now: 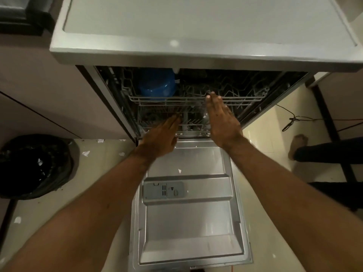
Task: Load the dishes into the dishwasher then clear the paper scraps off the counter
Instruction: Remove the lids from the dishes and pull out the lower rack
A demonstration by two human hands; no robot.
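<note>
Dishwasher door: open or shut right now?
Open. The dishwasher door lies folded down, its inner panel and detergent dispenser facing up, and the upper rack shows behind it.

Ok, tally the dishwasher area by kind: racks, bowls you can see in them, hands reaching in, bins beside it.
Racks: 2, the upper rack and the lower rack
Blue bowl: 1
Hands: 2, the left hand and the right hand
Black-bagged bin: 1
Total: 6
</note>
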